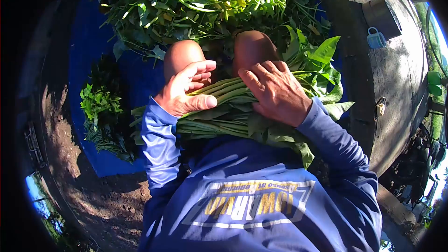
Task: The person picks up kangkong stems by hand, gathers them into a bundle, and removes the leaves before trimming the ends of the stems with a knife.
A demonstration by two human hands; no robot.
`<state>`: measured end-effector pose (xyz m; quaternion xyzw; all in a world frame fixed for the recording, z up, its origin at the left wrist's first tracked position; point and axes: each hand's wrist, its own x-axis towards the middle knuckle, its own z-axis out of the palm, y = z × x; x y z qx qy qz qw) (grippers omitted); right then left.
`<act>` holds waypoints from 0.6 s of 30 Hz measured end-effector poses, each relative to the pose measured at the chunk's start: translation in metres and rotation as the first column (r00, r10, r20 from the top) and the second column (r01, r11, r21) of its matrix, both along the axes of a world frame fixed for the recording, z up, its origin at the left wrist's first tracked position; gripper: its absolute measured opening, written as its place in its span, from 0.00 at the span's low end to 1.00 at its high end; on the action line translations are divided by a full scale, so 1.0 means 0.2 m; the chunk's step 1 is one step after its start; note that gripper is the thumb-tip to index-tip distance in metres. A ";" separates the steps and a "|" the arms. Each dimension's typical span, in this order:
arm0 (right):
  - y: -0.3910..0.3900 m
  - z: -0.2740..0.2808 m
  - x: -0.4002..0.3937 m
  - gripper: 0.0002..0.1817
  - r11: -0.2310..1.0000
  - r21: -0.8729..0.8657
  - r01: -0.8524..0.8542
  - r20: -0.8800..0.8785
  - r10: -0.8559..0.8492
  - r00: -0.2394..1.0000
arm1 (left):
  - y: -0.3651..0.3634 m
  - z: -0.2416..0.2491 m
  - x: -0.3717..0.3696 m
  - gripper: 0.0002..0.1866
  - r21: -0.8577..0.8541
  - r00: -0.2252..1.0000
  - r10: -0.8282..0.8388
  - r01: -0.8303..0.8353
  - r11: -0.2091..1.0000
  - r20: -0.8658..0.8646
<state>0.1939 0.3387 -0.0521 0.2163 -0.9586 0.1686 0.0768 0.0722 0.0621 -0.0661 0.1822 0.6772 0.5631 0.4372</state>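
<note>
A bundle of water spinach [224, 126] lies across my lap, its long stems to the left and its broad leaves to the right. My left hand [189, 91] is over the stem end, with fingers stretched and thumb apart, near the stems but not gripping them. Bent over the upper stems, my right hand [277, 91] grips the bundle near where the leaves begin; its fingertips are partly hidden. Both my bare knees show just beyond the bundle.
A large heap of leafy greens [200, 4] lies beyond my knees on a blue tarp [100, 151]. A smaller bunch of greens [100, 107] is at the left. On the wooden surface [354, 65] at the right stand a light blue mug [375, 38] and a dark box [382, 16].
</note>
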 end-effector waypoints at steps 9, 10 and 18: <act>0.10 0.06 0.06 0.57 0.992 0.112 0.053 0.230 -0.078 0.970 | 0.35 -0.15 0.05 0.32 -0.591 0.699 -0.529 0.188 0.785 -0.480; 0.11 0.10 0.09 0.60 0.992 0.106 0.074 0.265 -0.100 0.959 | 0.36 -0.16 0.06 0.30 -0.565 0.729 -0.508 0.202 0.800 -0.458; 0.20 0.12 0.07 0.33 0.995 0.098 -0.001 -0.130 0.014 0.991 | 0.31 -0.07 0.16 0.26 -0.437 0.572 -0.451 0.172 0.883 -0.685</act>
